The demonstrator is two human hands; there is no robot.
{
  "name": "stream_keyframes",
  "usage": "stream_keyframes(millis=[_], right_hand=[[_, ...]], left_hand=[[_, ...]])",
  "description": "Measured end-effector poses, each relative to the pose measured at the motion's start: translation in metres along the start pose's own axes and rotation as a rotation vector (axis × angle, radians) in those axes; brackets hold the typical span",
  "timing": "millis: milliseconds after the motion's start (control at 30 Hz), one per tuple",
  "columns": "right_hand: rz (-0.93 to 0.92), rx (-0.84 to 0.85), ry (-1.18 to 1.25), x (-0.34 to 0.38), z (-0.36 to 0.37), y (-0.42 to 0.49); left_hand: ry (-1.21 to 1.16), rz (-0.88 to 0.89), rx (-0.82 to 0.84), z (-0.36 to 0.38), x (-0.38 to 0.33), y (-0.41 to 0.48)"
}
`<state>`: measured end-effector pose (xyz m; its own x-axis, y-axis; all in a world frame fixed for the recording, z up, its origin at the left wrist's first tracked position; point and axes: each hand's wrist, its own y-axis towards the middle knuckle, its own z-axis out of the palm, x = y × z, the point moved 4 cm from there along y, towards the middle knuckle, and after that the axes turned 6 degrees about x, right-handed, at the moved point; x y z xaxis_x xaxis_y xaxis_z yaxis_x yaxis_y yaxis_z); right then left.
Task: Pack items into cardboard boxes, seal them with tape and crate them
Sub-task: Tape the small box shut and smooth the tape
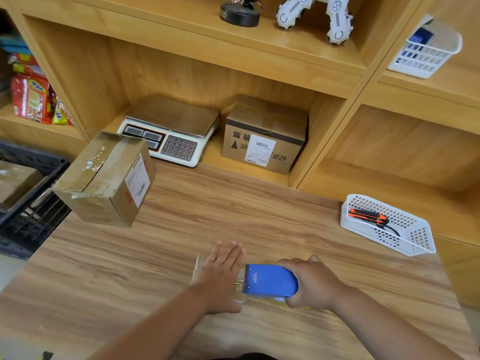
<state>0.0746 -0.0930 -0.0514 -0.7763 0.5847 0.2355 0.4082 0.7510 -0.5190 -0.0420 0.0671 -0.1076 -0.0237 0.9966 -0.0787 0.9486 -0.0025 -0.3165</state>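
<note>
Taping step, I judged: my right hand (313, 281) gripped the dispenser (270, 281) on the worktop (207, 211), left hand (220, 268) flat, open, pinning tape. Box (106, 180) sat far left, unsealed; next, carry tape there.

The wooden table (181, 229) is light brown with streaked grain. On it, near the front, lies a bright blue tape dispenser (270, 281); to the table's right sits a white lattice basket (415, 245) holding an orange-and-black knife (367, 215). Left, a plain brown cardboard box (104, 183) — white label, red marks — beside a black crate (31, 203).
</note>
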Motion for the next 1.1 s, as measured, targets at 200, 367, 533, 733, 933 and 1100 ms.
stream_keyframes(millis=[200,367,533,733,933,1100], right_hand=[[0.007,-0.011,0.023,0.0,0.001,0.0],[-0.01,-0.015,0.056,-0.001,-0.008,-0.009],[-0.018,-0.111,0.247,-0.001,-0.056,-0.03],[-0.032,-0.067,0.36,0.01,-0.068,-0.032],[-0.033,-0.061,0.333,0.019,-0.065,-0.024],[-0.056,-0.035,0.312,0.03,-0.067,-0.024]], left_hand=[[-0.077,0.028,-0.049,-0.001,0.003,0.003],[-0.179,-0.033,-0.088,-0.005,0.005,0.003],[-0.745,-0.091,-0.076,-0.024,0.012,0.005],[-1.176,-0.065,0.032,-0.007,0.005,0.0],[-1.217,-0.037,0.038,-0.014,0.0,-0.005],[-1.135,-0.033,-0.016,-0.018,0.009,-0.007]])
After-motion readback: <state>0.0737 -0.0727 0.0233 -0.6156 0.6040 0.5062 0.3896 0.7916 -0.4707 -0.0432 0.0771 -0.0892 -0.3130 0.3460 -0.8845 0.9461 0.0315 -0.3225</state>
